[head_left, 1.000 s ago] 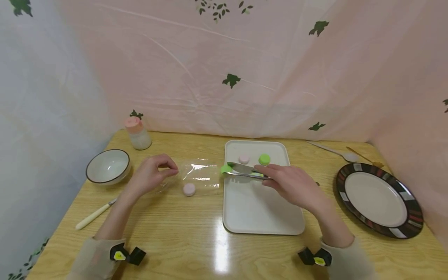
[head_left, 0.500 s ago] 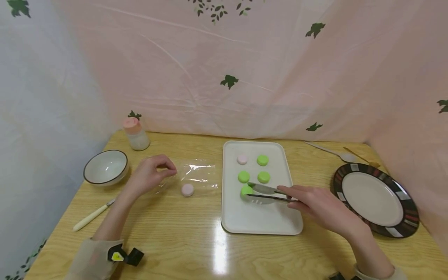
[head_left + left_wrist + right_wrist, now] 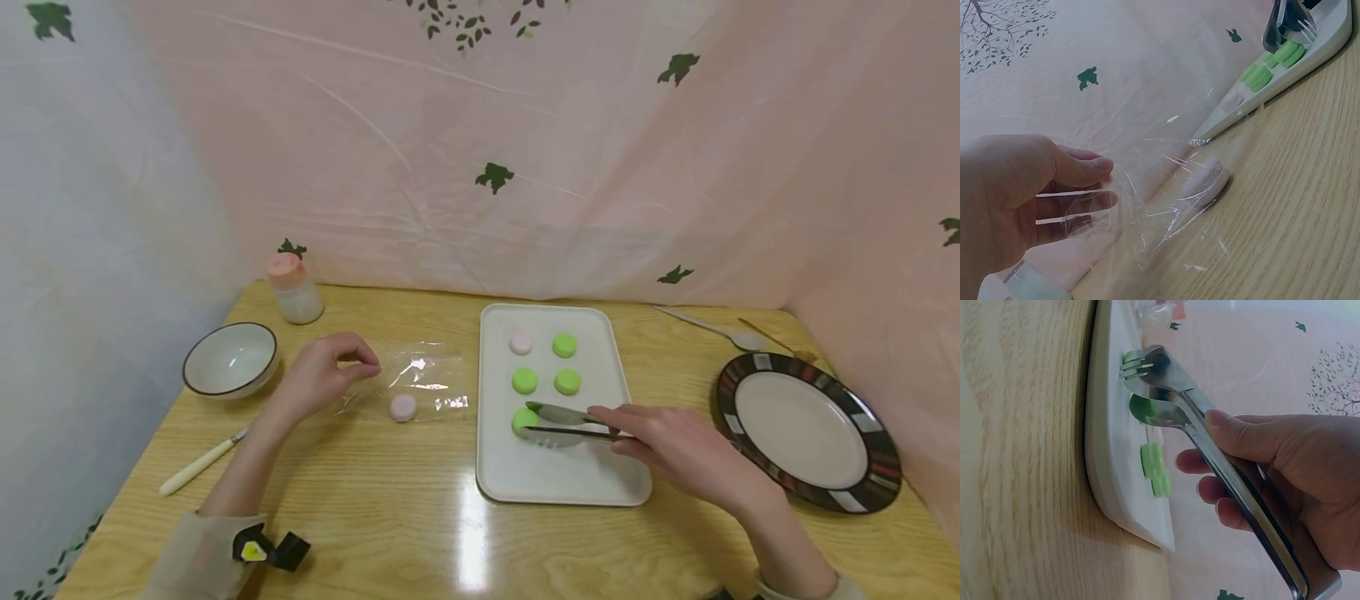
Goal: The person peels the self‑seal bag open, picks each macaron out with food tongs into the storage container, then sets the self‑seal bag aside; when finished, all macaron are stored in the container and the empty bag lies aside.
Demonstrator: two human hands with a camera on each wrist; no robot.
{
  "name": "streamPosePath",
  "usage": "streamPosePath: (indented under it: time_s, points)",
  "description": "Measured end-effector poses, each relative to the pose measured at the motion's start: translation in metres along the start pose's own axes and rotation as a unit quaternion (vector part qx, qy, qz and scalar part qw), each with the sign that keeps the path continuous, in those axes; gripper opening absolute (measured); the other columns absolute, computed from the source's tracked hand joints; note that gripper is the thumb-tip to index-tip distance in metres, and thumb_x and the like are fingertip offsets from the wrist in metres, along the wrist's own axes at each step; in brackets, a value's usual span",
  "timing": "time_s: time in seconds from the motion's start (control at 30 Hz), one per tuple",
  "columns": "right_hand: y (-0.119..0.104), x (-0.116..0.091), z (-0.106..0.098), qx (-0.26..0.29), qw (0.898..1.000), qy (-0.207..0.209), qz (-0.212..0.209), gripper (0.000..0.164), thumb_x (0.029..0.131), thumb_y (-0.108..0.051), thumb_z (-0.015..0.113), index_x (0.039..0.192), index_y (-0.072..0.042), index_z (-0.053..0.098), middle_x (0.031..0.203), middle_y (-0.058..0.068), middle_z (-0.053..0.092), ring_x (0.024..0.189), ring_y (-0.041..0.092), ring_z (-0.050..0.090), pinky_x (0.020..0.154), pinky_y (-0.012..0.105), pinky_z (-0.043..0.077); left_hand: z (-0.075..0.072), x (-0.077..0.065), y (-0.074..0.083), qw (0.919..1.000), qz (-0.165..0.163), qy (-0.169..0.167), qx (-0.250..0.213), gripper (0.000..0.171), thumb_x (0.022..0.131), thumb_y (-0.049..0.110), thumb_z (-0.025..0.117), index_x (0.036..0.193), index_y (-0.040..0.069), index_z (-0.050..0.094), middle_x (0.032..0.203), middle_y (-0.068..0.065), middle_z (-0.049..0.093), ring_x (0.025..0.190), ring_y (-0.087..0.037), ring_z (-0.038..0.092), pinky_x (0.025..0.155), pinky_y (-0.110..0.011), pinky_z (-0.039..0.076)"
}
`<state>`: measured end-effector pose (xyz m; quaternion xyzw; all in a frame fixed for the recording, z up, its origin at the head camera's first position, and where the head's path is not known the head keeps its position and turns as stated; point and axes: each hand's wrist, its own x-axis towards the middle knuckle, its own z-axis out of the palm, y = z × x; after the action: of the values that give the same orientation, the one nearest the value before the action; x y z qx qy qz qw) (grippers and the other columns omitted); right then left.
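Observation:
My left hand [image 3: 322, 372] pinches the edge of a clear plastic bag [image 3: 1166, 156] between thumb and fingertips. Inside the bag, a pink macaron [image 3: 402, 407] shows through the film. With my right hand [image 3: 675, 446] I grip metal tongs [image 3: 1216, 459], which have one spoon-shaped end and one fork-shaped end. Their tips lie low over the white tray [image 3: 517, 479], on either side of a green macaron [image 3: 521, 421] in its front half. Behind it stand more green macarons [image 3: 567, 382] and one pink macaron [image 3: 521, 343].
A bowl [image 3: 231, 360] and a pink-lidded jar [image 3: 297, 292] stand at the left, near a cream-handled knife [image 3: 198, 467]. A dark-rimmed plate [image 3: 798, 429] lies at the right, with a spoon [image 3: 746, 340] behind it.
My right hand has moved right and nearer, bringing the tongs and a green macaron from the tray's left edge to its front half. My left hand stays on the bag.

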<state>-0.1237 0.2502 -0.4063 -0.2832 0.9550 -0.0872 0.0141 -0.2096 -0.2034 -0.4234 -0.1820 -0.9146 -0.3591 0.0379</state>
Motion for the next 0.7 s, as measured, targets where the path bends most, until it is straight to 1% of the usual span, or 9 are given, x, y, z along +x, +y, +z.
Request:
streamPosePath:
  time_s: [0.13,0.4,0.7]
  points:
    - [-0.0014,-0.0001,-0.0004,-0.002,1.0,-0.005,0.004,0.043,0.088,-0.033,0.064,0.13,-0.035,0.054,0.093,-0.023,0.061,0.062,-0.005,0.044,0.056,0.014,0.036,-0.0006,-0.0002,0.0005,1.0,-0.003,-0.002,-0.002,0.012,0.084,0.027,0.071,0.085,0.016,0.068,0.088,0.005,0.069,0.091,-0.016,0.066,0.088,-0.043,0.053]
    - [-0.0033,-0.0006,-0.0015,-0.005,1.0,-0.009,0.009,0.043,0.088,-0.033,0.064,0.129,-0.035,0.055,0.091,-0.024,0.061,0.064,-0.006,0.044,0.056,0.014,0.037,-0.0009,-0.0002,0.002,1.0,0.0,-0.004,-0.003,0.007,0.084,0.023,0.071,0.085,0.016,0.068,0.089,0.004,0.069,0.091,-0.016,0.066,0.088,-0.043,0.053]
    - [-0.0025,-0.0014,-0.0014,-0.014,1.0,-0.003,0.005,0.042,0.088,-0.033,0.064,0.129,-0.036,0.054,0.092,-0.025,0.06,0.063,-0.005,0.043,0.056,0.014,0.036,0.0002,0.0006,0.0005,1.0,0.0,-0.002,-0.003,0.011,0.084,0.027,0.071,0.084,0.016,0.068,0.088,0.004,0.069,0.091,-0.017,0.066,0.088,-0.044,0.053]
